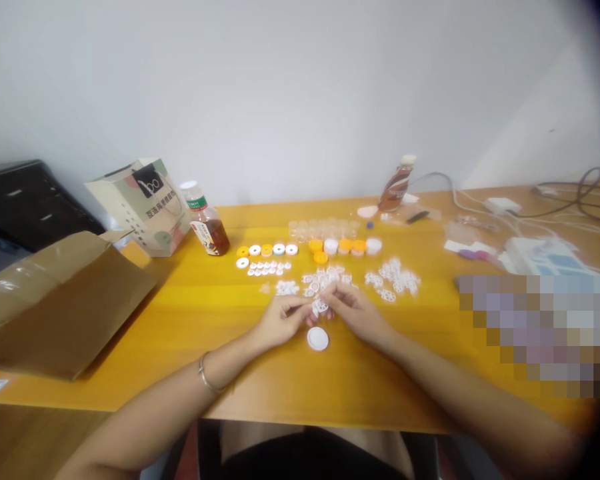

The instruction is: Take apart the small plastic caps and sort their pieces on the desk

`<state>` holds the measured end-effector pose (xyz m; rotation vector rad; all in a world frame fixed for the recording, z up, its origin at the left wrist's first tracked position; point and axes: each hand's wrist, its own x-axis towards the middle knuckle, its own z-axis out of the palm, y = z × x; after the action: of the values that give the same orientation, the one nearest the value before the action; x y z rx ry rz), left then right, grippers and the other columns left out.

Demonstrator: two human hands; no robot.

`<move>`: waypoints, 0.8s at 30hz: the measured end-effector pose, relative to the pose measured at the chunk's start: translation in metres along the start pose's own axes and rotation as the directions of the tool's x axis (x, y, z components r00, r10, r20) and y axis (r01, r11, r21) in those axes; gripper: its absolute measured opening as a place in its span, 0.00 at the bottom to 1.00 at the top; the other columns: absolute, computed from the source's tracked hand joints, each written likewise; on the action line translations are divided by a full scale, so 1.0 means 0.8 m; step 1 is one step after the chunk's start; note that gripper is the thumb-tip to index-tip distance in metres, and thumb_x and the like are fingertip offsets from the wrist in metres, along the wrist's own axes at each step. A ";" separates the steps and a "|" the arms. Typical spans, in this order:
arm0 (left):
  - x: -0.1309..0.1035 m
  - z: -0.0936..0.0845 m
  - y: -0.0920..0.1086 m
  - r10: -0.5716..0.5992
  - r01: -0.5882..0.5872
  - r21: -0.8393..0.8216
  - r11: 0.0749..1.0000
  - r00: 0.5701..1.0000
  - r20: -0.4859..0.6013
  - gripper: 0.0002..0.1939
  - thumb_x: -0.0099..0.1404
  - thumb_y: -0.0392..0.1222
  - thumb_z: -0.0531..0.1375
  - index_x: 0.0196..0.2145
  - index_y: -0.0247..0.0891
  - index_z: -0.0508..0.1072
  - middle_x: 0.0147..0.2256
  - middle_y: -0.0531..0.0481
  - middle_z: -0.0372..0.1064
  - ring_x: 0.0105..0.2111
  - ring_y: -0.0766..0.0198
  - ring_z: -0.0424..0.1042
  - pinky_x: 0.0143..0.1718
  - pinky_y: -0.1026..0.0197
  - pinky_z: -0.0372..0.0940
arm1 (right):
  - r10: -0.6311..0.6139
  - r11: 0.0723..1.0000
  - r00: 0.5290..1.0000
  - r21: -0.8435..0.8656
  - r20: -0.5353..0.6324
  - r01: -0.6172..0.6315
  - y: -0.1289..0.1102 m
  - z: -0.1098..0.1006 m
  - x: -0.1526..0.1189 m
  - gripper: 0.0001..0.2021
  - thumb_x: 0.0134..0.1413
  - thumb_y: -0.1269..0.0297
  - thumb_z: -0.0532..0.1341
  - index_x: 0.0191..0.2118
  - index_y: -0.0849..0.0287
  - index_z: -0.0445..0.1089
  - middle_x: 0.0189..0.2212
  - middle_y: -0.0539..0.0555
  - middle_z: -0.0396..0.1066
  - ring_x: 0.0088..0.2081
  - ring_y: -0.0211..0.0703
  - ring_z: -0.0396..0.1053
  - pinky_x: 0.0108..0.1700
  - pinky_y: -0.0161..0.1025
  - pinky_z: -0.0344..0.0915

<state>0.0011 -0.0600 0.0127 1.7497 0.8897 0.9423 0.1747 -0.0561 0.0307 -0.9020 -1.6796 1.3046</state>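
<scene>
Between my fingertips is a small white openwork plastic piece (321, 307), wheel-like with cut-outs. My left hand (281, 323) pinches it from the left side. From the right, my right hand (357, 312) grips the same piece, with the fingers partly overlapping it. A round white lid (318, 339) lies flat on the table just below the hands. Behind them spreads a pile of similar white openwork pieces (337, 275), and a second pile of openwork pieces (394, 279) lies to the right. Small white parts (287, 288) are heaped beyond my left hand.
Rows of yellow and white ring-shaped caps (267, 250), lidded tubs (345, 247) and clear cups (323, 230) stand farther back. At left are a brown bag (95, 300), a paper bag (163, 220) and a drink bottle (207, 223). Another bottle (396, 188) and cables (577, 200) are at right.
</scene>
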 end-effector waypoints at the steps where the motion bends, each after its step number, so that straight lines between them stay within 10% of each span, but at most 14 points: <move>1: 0.001 -0.002 0.000 -0.002 0.002 -0.029 1.000 1.000 0.008 0.18 0.62 0.49 0.54 0.26 0.30 0.72 0.24 0.48 0.68 0.24 0.68 0.67 0.29 0.67 0.63 | 0.000 1.000 1.000 -0.014 0.021 0.001 0.000 -0.002 0.000 0.15 0.54 0.51 0.54 0.27 0.58 0.62 0.21 0.48 0.64 0.24 0.35 0.62 0.29 0.34 0.60; 24: 0.001 -0.014 0.003 0.006 0.001 -0.072 0.997 0.996 0.091 0.18 0.61 0.48 0.56 0.25 0.30 0.74 0.24 0.47 0.70 0.24 0.69 0.67 0.28 0.68 0.62 | -0.171 0.844 0.969 -0.482 0.178 0.237 -0.011 -0.007 -0.009 0.14 0.61 0.60 0.47 0.28 0.58 0.62 0.24 0.50 0.64 0.27 0.37 0.60 0.31 0.34 0.57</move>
<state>-0.0080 -0.0559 0.0179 1.7187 0.7864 0.8786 0.1820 -0.0622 0.0391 -0.9071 -2.2078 0.8011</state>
